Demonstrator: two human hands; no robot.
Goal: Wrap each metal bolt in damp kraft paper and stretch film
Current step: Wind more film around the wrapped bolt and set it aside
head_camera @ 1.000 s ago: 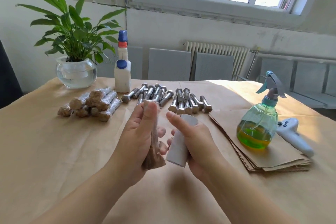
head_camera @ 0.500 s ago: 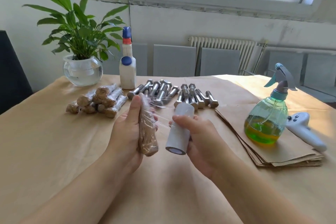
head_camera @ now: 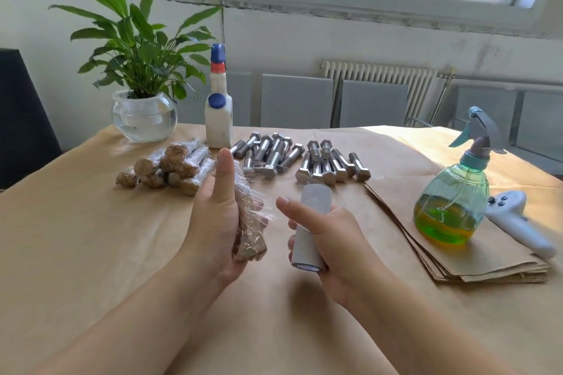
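My left hand (head_camera: 214,216) holds a bolt wrapped in kraft paper (head_camera: 249,237) upright above the table, thumb pointing up along it. Clear stretch film (head_camera: 259,204) clings around the bundle and trails loosely toward my right hand (head_camera: 332,234). That hand grips a small white film roll (head_camera: 309,228), index finger stretched toward the bundle. Several bare metal bolts (head_camera: 304,158) lie in a row behind my hands. A pile of several finished wrapped bolts (head_camera: 170,169) sits at the left.
A stack of kraft paper sheets (head_camera: 457,256) lies at the right, with a green spray bottle (head_camera: 454,198) and a white controller (head_camera: 518,222) on it. A white bottle (head_camera: 217,113) and a potted plant in a glass bowl (head_camera: 143,114) stand at the back left.
My hands have drawn apart, the right one moving the roll rightward away from the bundle. The film between roll and bundle now hangs loose and crumpled.
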